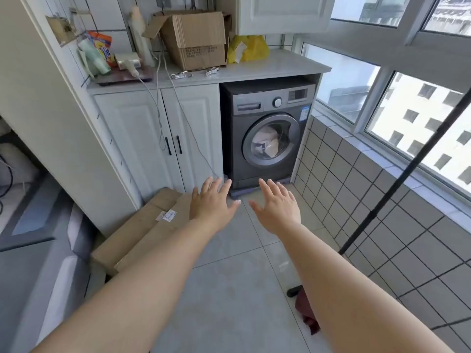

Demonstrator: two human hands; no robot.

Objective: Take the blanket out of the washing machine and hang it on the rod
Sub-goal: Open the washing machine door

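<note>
Both bare arms reach straight out in front. The left hand [212,203] and the right hand [279,206] are side by side, palms down, fingers spread, holding nothing.

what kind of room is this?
Likely an enclosed laundry balcony or utility nook in a flat: a front-loading washing machine under a white counter, wide windows facing other buildings, and a black rod slanting past the tiled wall.
</note>
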